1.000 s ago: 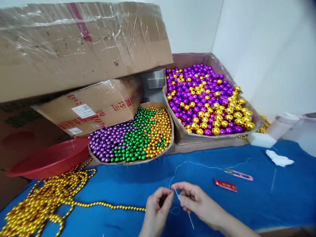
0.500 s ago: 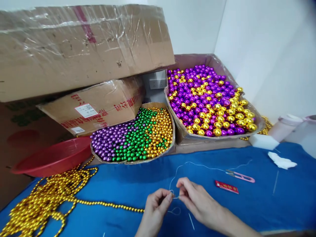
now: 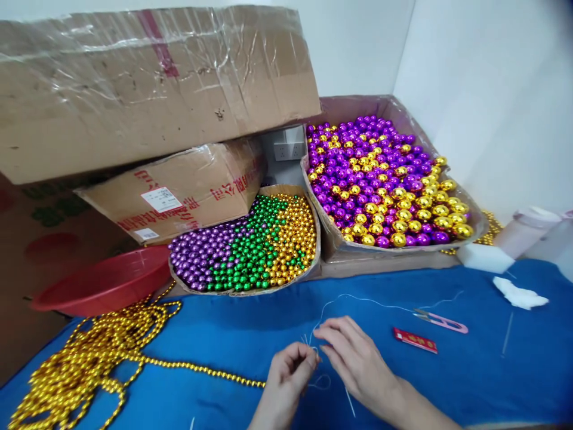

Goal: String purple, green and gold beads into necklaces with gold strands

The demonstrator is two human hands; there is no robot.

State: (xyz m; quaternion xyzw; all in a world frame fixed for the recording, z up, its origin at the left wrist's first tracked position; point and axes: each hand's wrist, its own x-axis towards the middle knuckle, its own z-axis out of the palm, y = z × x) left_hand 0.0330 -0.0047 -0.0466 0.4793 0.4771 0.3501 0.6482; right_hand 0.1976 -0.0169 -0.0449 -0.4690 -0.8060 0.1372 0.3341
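My left hand [image 3: 290,376] is closed in a pinch on a thin white thread [image 3: 323,310], with small loops and loose ends showing at its fingertips. Close to its right, my right hand [image 3: 360,367] has its thumb and index fingertips slightly apart beside the thread; no firm grip shows. From the fingertips the thread arcs over the blue cloth to pink-handled thread snips [image 3: 441,321]. A strand of gold beads [image 3: 210,373] runs up to my left wrist from a heap of gold bead strings [image 3: 85,358]. A thin white stick [image 3: 350,404] lies below my right hand.
Behind stand a carton of purple, green and gold beads [image 3: 246,251] and a larger one of purple and gold balls [image 3: 380,179]. Boxes [image 3: 156,89] and a red basin [image 3: 111,280] are at left. A red packet [image 3: 415,340], needle [image 3: 507,334] and tissue [image 3: 519,292] lie right.
My right hand has let the short thread piece go from its pinch, and its fingers have shifted up and left. Loose thread ends now stick up at my left fingertips. The view has shifted slightly.
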